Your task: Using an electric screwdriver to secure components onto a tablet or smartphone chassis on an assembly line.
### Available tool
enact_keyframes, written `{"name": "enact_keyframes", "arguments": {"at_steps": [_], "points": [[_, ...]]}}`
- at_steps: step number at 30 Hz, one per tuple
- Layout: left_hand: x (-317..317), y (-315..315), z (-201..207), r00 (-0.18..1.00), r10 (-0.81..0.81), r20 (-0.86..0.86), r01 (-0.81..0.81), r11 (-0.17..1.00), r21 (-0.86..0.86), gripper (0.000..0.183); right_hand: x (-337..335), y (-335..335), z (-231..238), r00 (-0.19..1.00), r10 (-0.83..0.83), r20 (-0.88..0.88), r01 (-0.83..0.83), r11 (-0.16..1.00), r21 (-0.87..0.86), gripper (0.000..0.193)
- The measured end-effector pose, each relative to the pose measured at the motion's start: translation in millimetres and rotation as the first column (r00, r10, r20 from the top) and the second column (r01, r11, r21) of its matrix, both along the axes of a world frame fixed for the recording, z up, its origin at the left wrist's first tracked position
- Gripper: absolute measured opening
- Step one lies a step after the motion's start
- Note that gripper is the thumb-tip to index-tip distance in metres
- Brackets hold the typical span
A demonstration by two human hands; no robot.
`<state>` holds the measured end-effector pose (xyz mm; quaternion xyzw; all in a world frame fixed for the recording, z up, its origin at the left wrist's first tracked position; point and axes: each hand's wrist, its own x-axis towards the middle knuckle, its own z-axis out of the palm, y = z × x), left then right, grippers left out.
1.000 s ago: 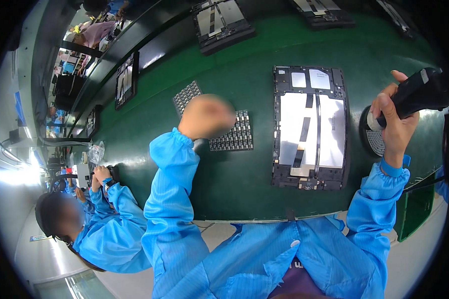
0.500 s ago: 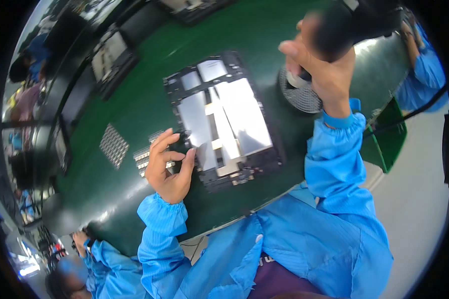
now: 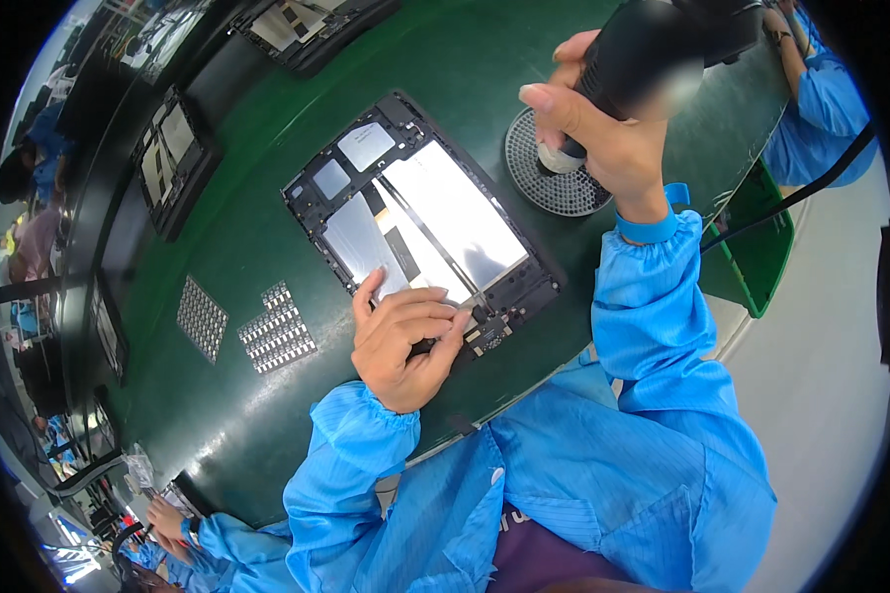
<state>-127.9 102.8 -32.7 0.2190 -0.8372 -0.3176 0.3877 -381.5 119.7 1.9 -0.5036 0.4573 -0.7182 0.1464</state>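
Observation:
An opened tablet (image 3: 420,212) lies tilted on the bench in front of me, its silver battery panels and dark frame bare. My left hand (image 3: 400,346) rests over its near edge. The thumb and index finger are pressed together beside a small circuit board (image 3: 487,336) at that edge; whatever they pinch is hidden. At the upper right, my right hand (image 3: 613,143) is wrapped round a thick black tool, seemingly an electric screwdriver (image 3: 638,59). Its pale tip (image 3: 557,158) points down at a round grey tray full of small holes (image 3: 534,193).
Two sheets of small metallic parts, one sheet (image 3: 203,318) and another (image 3: 279,336), lie left of the tablet. More opened tablets (image 3: 168,163) stand along the far left. A green bin (image 3: 761,247) is at right. Co-workers' blue sleeves (image 3: 826,119) show at both sides.
My left hand has moved right, from the tablet's left side to its near edge, and its fingers have closed. The right hand still holds the screwdriver over the round tray. The view has shifted.

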Motion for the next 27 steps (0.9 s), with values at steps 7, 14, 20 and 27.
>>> {"name": "enact_keyframes", "arguments": {"at_steps": [7, 14, 20, 27], "points": [[7.0, -5.2, 4.3, 0.999, -0.045, 0.016, 0.043, 0.99, 0.131, 0.013, 2.1, -1.9, 1.9, 1.0, 0.005, -0.001, -0.004, 0.997, 0.079, 0.03], [16.4, -11.2, 13.5, 0.98, 0.197, -0.037, -0.182, 0.953, 0.242, 0.014, -2.4, -0.9, -0.5, 1.0, 0.014, 0.022, -0.016, 0.998, 0.061, 0.03], [55.3, -30.6, 11.5, 0.93, 0.367, 0.004, -0.295, 0.74, 0.605, 0.01, 12.9, -0.7, 4.8, 0.994, -0.07, 0.082, 0.05, 0.973, 0.224, 0.035], [64.4, -49.3, 8.5, 0.972, 0.234, 0.022, -0.158, 0.579, 0.8, 0.01, 24.8, -2.2, 20.6, 0.995, 0.081, 0.06, -0.076, 0.994, -0.082, 0.036]]}}
